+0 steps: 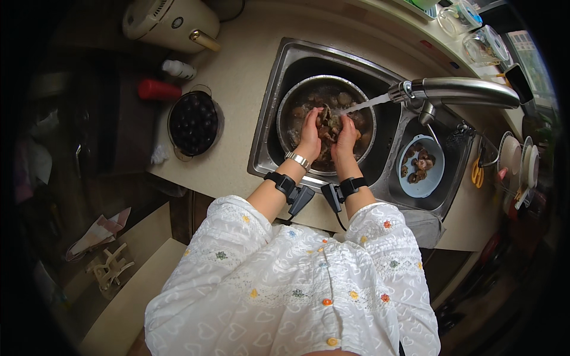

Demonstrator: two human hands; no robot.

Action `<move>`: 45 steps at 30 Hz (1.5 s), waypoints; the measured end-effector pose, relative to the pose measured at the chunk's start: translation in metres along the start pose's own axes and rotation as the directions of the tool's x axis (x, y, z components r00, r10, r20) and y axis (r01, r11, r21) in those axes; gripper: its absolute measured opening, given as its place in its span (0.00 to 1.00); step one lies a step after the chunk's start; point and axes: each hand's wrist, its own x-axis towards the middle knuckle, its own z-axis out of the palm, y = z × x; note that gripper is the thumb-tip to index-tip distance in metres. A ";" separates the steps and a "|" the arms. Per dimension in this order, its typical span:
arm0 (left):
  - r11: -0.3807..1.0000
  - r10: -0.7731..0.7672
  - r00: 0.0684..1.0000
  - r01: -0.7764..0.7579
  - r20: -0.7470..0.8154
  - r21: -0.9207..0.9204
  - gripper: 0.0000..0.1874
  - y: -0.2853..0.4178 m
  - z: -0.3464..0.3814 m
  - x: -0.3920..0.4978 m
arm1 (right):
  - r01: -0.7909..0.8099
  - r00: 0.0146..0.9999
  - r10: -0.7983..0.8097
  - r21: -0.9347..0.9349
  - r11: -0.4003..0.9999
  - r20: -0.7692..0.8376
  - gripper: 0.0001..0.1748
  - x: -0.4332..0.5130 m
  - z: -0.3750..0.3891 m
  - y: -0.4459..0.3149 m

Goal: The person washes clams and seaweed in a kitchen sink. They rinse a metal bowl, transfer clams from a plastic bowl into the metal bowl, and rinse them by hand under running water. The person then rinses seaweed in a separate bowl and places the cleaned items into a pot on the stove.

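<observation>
A round metal basin (283,129) stands in the larger sink bowl, filled with water and brown mushroom-like pieces. My left hand (310,133) and my right hand (345,135) are cupped inside it, facing each other, with a clump of the brown pieces (328,124) held between them. Water runs from the metal faucet (463,90) into the basin beside my right fingers. In the smaller sink bowl, a light blue plastic colander (421,189) holds several similar brown pieces (419,163).
Left on the counter are a pot of dark round fruit (193,123), a red bottle (159,90), a white bottle (179,70) and a cream appliance (171,24). Orange-handled scissors (478,172) and a dish rack (519,164) are on the right. A grey cloth (421,227) hangs over the front edge.
</observation>
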 end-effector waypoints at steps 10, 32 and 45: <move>0.980 0.188 0.974 -0.194 0.125 0.037 0.12 0.003 0.040 -0.015 | 0.035 0.998 -0.024 0.230 0.973 -0.051 0.06 -0.015 0.018 -0.035; 0.977 0.166 0.974 -0.142 0.157 -0.157 0.12 0.011 0.088 -0.008 | 0.408 0.906 -0.405 0.004 0.913 0.123 0.12 -0.009 0.034 -0.075; 0.973 0.219 0.944 -0.229 0.246 0.010 0.11 0.033 0.093 -0.020 | -0.114 0.989 0.071 0.360 0.926 0.131 0.15 -0.001 0.048 -0.084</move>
